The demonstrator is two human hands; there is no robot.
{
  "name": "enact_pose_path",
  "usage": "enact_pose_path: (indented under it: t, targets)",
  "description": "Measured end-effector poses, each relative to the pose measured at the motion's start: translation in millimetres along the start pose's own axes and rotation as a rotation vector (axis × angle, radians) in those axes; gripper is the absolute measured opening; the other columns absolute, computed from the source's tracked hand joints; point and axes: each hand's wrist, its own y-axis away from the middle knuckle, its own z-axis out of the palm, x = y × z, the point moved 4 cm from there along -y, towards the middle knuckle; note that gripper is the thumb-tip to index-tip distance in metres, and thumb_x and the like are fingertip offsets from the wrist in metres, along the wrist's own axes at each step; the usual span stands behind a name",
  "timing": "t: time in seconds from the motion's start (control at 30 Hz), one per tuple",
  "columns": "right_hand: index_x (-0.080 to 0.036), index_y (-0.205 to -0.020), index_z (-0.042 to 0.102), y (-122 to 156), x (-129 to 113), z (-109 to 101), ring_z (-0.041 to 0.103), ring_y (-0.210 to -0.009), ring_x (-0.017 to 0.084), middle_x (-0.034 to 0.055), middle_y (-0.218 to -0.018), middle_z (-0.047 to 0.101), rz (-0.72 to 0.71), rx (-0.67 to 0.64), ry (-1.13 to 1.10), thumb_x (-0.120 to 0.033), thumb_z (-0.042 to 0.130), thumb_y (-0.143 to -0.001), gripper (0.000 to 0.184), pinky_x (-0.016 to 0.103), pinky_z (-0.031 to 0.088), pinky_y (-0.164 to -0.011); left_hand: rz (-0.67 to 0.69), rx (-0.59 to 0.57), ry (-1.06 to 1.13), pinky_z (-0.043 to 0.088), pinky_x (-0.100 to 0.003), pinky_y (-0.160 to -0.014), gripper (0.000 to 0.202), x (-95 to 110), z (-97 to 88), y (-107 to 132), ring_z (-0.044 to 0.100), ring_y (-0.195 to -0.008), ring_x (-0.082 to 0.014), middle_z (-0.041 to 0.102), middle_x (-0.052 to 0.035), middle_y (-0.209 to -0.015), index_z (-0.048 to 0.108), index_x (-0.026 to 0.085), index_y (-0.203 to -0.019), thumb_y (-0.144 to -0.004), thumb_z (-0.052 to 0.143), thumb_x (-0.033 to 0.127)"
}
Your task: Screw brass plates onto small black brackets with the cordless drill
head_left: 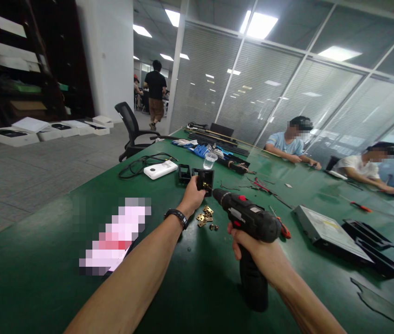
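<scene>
My right hand (252, 246) is wrapped round the grip of a black cordless drill (248, 213), its chuck pointing away to the upper left. In my left hand (194, 197) is a small black square frame (209, 178), held up on its edge just above the table. A brass-coloured piece shows inside that frame, at the drill's tip; whether the bit touches it I cannot tell. Below lie several brass plates (205, 215) and a few small screws (214, 227). Another black frame (184, 173) sits behind my left hand.
A white power bank (161, 170) with a black cable and a clear plastic cup (209, 160) stand beyond my hands. Pliers (283, 228) and a metal box (332, 232) lie to the right. A blurred phone screen (120, 236) is at left. Two people sit across the table.
</scene>
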Motion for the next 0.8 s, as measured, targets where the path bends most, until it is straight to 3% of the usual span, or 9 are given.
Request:
enact_pose_path:
  t: [0.2,0.4,0.6,0.8]
  targets:
    - [-0.020,-0.086,0.069,-2,0,2,0.059,-0.061,0.020,-0.0015,-0.054,0.063,0.014,0.001,-0.003,-0.034,0.057,-0.094,0.020,0.035,0.044,-0.073,-0.026,-0.009,0.017,0.047,-0.037,-0.103,0.051,2,0.6,1,0.065,-0.111,-0.0239,0.070,-0.0126,-0.118,0.061,0.014,-0.115,-0.068,0.062,-0.007]
    - [-0.022,-0.078,0.063,-2,-1,1,0.059,-0.061,0.019,-0.0010,-0.053,0.063,0.019,-0.006,-0.029,-0.035,0.057,-0.092,0.020,0.035,0.045,-0.074,-0.024,-0.003,0.042,0.047,-0.038,-0.104,0.051,1,0.1,0,0.065,-0.110,-0.0238,0.070,-0.0122,-0.116,0.062,0.014,-0.113,-0.067,0.062,-0.008]
    - [-0.021,-0.088,0.066,-4,0,0,0.059,-0.060,0.020,-0.0019,-0.052,0.063,0.012,-0.018,-0.013,-0.030,0.056,-0.089,0.014,0.034,0.045,-0.072,-0.027,0.009,0.043,0.047,-0.038,-0.104,0.054,0,-0.7,-1,0.065,-0.110,-0.0237,0.071,-0.0120,-0.117,0.061,0.015,-0.115,-0.067,0.063,-0.009]
    - [-0.021,-0.079,0.066,-10,0,2,0.059,-0.058,0.019,-0.0009,-0.052,0.063,-0.014,-0.036,0.087,-0.037,0.056,-0.094,0.024,0.034,0.044,-0.070,-0.039,0.040,0.040,0.050,-0.038,-0.102,0.055,-5,-2.9,-3,0.066,-0.110,-0.0241,0.070,-0.0134,-0.120,0.061,0.014,-0.118,-0.067,0.063,-0.007]
